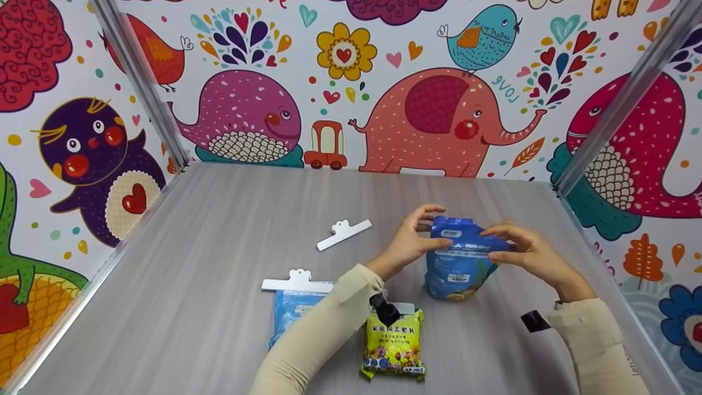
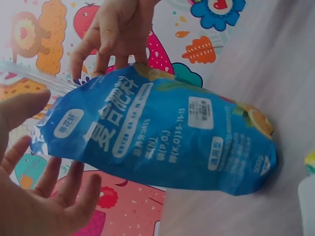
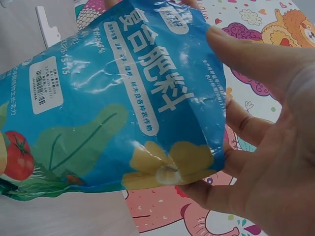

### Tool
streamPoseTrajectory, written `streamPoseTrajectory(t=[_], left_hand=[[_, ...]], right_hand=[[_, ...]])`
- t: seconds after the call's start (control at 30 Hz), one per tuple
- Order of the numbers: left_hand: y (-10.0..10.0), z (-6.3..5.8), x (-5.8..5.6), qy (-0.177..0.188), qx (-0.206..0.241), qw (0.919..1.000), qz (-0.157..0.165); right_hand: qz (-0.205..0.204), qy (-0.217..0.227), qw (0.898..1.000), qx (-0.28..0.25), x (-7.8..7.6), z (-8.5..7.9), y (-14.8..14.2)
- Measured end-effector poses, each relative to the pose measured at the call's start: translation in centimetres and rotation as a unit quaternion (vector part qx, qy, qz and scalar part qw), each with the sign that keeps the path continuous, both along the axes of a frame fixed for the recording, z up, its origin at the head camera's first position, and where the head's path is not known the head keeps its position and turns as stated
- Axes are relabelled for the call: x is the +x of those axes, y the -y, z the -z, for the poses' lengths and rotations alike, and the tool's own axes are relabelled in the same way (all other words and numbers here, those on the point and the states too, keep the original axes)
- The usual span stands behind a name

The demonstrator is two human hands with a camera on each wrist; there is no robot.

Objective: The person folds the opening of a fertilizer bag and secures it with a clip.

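A blue bag of compound fertilizer (image 1: 460, 269) stands slightly tilted on the table, its top between both hands. My left hand (image 1: 408, 241) holds its upper left edge, thumb across the front and fingers behind. At the upper right corner, my right hand (image 1: 529, 252) pinches the bag with the thumb in front. In the right wrist view, printed fruit and a flower show on the fertilizer bag (image 3: 98, 83), and the right fingers (image 3: 246, 123) reach behind its edge. A loose white clip (image 1: 344, 235) lies to the left of the hands.
Another blue bag (image 1: 285, 312) lies at front left with a white clip (image 1: 299, 282) along its top, partly hidden by the left sleeve. A yellow-green gardening fertilizer bag (image 1: 392, 345) lies at the front, a pale clip (image 1: 406, 308) at its top. Cartoon-printed walls (image 1: 340, 109) border the table.
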State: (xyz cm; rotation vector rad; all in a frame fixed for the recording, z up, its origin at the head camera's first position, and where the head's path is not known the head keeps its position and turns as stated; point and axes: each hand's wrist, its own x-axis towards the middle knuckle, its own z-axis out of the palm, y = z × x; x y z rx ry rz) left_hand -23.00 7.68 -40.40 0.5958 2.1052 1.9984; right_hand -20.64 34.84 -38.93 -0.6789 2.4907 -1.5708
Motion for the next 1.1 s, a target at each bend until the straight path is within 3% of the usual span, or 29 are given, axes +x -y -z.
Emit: streamPoseTrajectory(t=[0.13,0.27,0.4,0.53,0.63,0.77,0.93,1.03,1.1], left_hand=[[-0.3,-0.1,0.5,-0.065,-0.052,0.9963,-0.019],[-0.5,-0.2,1.0,-0.134,-0.104,0.9847,-0.038],[-0.8,-0.2,1.4,-0.205,-0.170,0.9619,-0.060],[-1.1,-0.1,1.7,-0.268,-0.229,0.9327,-0.075],[-1.3,0.1,1.8,-0.330,-0.271,0.8999,-0.088],[-1.7,0.5,1.7,-0.407,-0.341,0.8398,-0.111],[-1.9,1.0,1.9,-0.458,-0.416,0.7736,-0.138],[-2.0,1.4,1.9,-0.481,-0.446,0.7384,-0.156],[-2.0,1.6,1.9,-0.494,-0.459,0.7195,-0.167]], right_hand=[[-0.005,-0.023,1.000,-0.015,0.1,0.4,0.1],[0.005,-0.032,0.999,-0.027,0.2,0.6,0.5],[0.022,-0.047,0.998,-0.022,0.3,0.8,0.8],[0.030,-0.071,0.997,-0.009,0.2,1.2,1.1],[0.031,-0.082,0.996,-0.004,0.1,1.4,1.2],[0.038,-0.097,0.995,0.007,-0.1,1.6,1.4],[0.054,-0.123,0.990,0.033,0.0,1.8,1.7],[0.063,-0.134,0.988,0.047,0.1,2.0,2.0],[0.068,-0.139,0.986,0.056,0.1,2.0,2.1]])
